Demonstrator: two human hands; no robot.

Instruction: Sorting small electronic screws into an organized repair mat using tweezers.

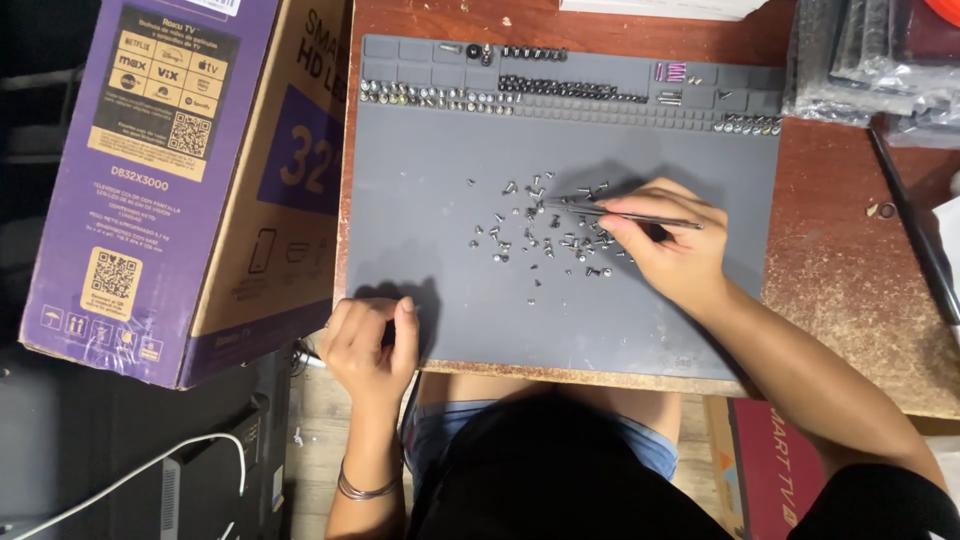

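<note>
My right hand (pixel 668 247) holds slim metal tweezers (pixel 610 213) like a pen, tips pointing left into a scatter of several small loose screws (pixel 540 235) on a grey work mat (pixel 470 310). My left hand (pixel 370 340) rests curled at the mat's near left corner, at the table edge; a small metal piece sticks out beside it, and whether the hand grips it is unclear.
Rows of sorted screws (pixel 560 90) fill the mat's top compartments. A large purple and brown cardboard box (pixel 190 180) leans at the left. Plastic-wrapped packs (pixel 870 60) lie at the top right, a dark rod (pixel 915 235) on the worn wooden table (pixel 840 270).
</note>
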